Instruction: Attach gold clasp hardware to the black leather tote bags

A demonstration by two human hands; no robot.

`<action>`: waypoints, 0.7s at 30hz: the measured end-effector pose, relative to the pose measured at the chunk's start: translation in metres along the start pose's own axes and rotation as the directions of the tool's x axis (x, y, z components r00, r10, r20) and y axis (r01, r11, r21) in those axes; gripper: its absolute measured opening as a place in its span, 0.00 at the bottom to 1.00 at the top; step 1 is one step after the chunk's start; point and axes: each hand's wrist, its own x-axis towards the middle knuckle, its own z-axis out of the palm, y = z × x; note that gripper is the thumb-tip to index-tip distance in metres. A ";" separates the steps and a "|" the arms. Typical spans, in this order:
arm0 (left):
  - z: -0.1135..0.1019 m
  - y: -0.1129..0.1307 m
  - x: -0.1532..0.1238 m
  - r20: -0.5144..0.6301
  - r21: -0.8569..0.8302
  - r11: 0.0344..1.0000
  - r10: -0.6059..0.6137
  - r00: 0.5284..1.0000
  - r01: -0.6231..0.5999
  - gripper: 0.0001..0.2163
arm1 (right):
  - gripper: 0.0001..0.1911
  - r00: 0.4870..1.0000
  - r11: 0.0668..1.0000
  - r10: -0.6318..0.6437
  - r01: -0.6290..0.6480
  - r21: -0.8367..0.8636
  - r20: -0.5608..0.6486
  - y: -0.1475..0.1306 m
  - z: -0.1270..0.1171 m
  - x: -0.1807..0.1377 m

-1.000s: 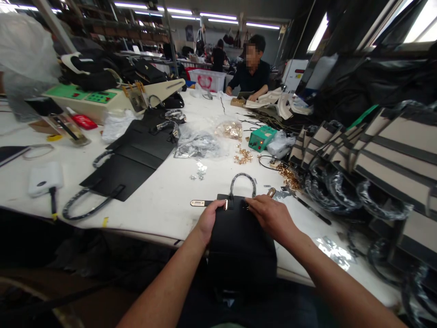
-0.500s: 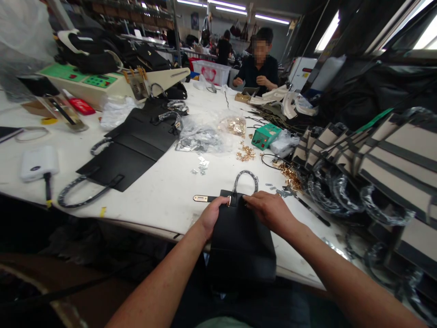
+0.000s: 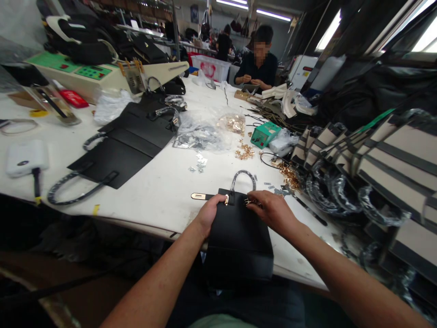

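Observation:
A small black handbag (image 3: 239, 241) lies flat over the near edge of the white table (image 3: 164, 196), its wrapped handle (image 3: 243, 178) pointing away from me. My left hand (image 3: 209, 215) grips the bag's top left corner, thumb beside a gold clasp where a strap with a gold tip (image 3: 200, 196) sticks out to the left. My right hand (image 3: 273, 210) pinches a small gold metal fitting at the bag's top right edge.
Flat black bag panels (image 3: 123, 150) lie at left. Plastic bags of hardware (image 3: 205, 134), loose gold fittings (image 3: 244, 152) and a green box (image 3: 264, 134) sit mid-table. Beige striped bags (image 3: 385, 155) crowd the right. A person sits at the far end. A white device (image 3: 25, 157) is at left.
The view has shifted slightly. My right hand's fingers moved a little along the bag's top edge, where the gold fitting now shows. My left hand keeps its grip.

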 end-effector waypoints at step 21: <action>0.003 0.001 -0.005 -0.041 0.016 1.000 -0.010 0.999 0.011 0.10 | 0.07 0.988 0.986 -0.085 0.102 -0.134 0.126 -0.014 -0.007 0.005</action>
